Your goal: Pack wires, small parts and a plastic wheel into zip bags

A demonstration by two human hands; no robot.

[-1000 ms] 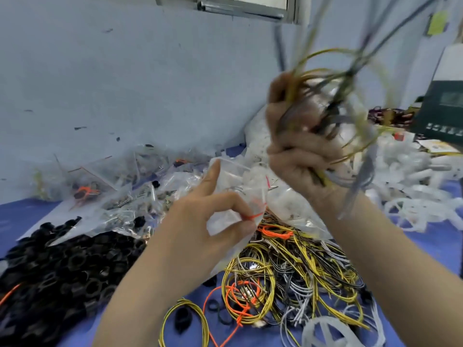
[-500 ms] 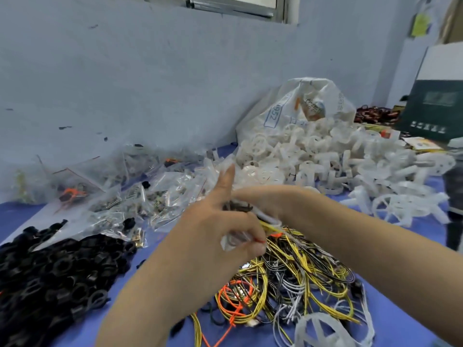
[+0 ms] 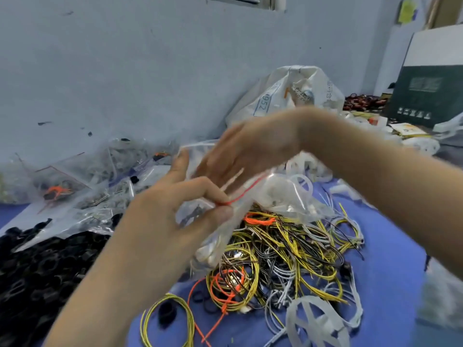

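My left hand (image 3: 175, 206) pinches a clear zip bag (image 3: 213, 236) by its red seal strip, index finger pointing up. The bag hangs above the wire pile and holds small dark and white parts. My right hand (image 3: 250, 151) hovers just behind the bag's mouth, blurred, fingers stretched out and apart, with nothing visible in it. Below lies a tangle of yellow, black, grey and orange wires (image 3: 288, 256) on the blue table (image 3: 390, 259). A white plastic wheel (image 3: 315, 321) lies at the bottom right.
A heap of black rings (image 3: 37, 266) fills the left. Filled zip bags (image 3: 82, 186) lie against the wall. White plastic wheels (image 3: 310, 169) and a large white sack (image 3: 288, 96) sit behind my hands. A dark green box (image 3: 426, 96) stands far right.
My right hand came down with the wire bundle, reached the bag, and now is raised behind its mouth with fingers spread and no wires in it. My left hand kept the bag.
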